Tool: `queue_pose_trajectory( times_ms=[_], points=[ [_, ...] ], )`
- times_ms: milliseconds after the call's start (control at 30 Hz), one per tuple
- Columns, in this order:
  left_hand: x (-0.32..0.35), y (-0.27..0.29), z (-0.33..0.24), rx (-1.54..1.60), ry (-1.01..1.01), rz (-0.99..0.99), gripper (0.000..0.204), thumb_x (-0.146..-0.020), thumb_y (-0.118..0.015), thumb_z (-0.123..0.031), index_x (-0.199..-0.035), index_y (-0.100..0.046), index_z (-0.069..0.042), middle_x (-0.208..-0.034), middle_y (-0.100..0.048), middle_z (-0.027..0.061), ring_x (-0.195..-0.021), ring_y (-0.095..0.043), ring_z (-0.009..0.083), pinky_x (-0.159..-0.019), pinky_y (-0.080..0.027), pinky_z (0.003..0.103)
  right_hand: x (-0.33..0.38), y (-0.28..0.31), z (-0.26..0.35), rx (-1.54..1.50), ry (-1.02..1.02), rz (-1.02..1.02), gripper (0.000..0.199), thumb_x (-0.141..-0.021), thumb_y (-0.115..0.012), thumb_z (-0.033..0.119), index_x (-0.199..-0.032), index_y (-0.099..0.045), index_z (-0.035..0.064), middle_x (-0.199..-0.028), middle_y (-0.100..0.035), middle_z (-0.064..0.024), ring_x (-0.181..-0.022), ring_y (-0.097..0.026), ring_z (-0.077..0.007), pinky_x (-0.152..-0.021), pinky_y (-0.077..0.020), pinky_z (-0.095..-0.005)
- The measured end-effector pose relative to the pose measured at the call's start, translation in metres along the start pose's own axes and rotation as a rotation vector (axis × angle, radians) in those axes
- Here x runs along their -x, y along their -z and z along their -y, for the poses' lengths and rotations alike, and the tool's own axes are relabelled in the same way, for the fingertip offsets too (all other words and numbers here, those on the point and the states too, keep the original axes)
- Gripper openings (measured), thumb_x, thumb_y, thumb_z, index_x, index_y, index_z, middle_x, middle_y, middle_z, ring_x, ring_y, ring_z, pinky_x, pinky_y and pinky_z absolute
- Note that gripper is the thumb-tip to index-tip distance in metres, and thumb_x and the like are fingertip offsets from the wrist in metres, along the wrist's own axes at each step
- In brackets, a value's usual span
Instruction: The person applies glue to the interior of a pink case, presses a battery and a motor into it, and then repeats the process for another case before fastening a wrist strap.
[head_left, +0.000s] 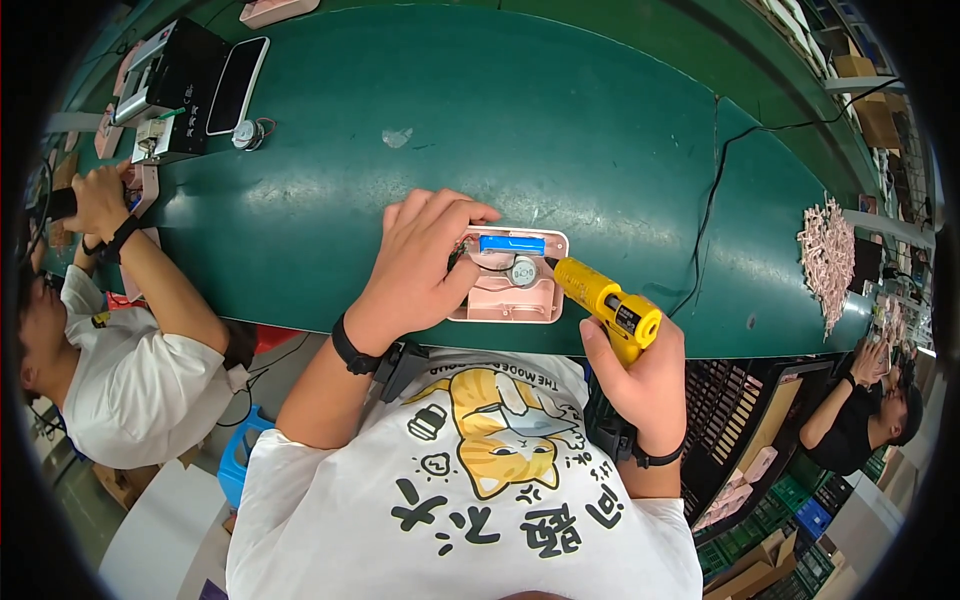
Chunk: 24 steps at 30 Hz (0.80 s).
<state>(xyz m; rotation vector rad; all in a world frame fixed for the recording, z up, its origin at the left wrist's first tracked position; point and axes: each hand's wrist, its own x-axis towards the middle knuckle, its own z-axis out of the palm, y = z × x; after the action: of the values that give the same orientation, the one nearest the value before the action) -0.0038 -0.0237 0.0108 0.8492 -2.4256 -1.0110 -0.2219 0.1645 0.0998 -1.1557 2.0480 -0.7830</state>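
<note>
A pale pink plastic housing (515, 301) lies open side up on the green bench in front of me. Inside it sit a blue cylindrical battery (512, 245), a small round silver motor (522, 271) and thin dark wires. My left hand (418, 262) grips the housing's left end, with the thumb over its rim. My right hand (645, 378) is wrapped round the handle of a yellow hot glue gun (592, 287). The gun's dark nozzle points left into the housing, close to the battery's right end; whether it touches cannot be made out.
A black cable (712, 195) runs across the bench at right. Beyond it lies a heap of small pink parts (828, 262). At far left are a black boxy device (185, 95), a white-edged flat panel (238, 85) and another motor (247, 135). People work on both sides.
</note>
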Motion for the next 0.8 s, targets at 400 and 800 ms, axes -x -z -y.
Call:
queue_pose_trajectory(
  times_ms=[400, 800],
  points=[
    [-0.002, -0.002, 0.002, -0.002, -0.023, -0.045, 0.044, -0.084, -0.064, -0.011, -0.127, -0.073, -0.012, -0.123, -0.069, 0.004, -0.117, -0.057, 0.0282, -0.103, -0.038, 0.044, -0.002, -0.009, 0.007, -0.012, 0.03, -0.05, 0.02, -0.092, -0.083, 0.011, -0.101, -0.074, -0.0041, -0.087, -0.071, -0.0116, -0.072, -0.069, -0.0235, -0.069, -0.0529, -0.0335],
    [0.0, -0.003, 0.002, -0.001, -0.028, -0.039, 0.047, -0.083, -0.063, -0.01, -0.129, -0.072, -0.013, -0.122, -0.069, 0.0042, -0.117, -0.057, 0.0283, -0.102, -0.038, 0.044, -0.013, -0.023, 0.001, -0.046, 0.149, 0.148, 0.015, -0.093, -0.08, 0.005, -0.105, -0.074, -0.0033, -0.093, -0.072, -0.01, -0.079, -0.071, -0.0186, -0.074, -0.0546, -0.0308]
  ],
)
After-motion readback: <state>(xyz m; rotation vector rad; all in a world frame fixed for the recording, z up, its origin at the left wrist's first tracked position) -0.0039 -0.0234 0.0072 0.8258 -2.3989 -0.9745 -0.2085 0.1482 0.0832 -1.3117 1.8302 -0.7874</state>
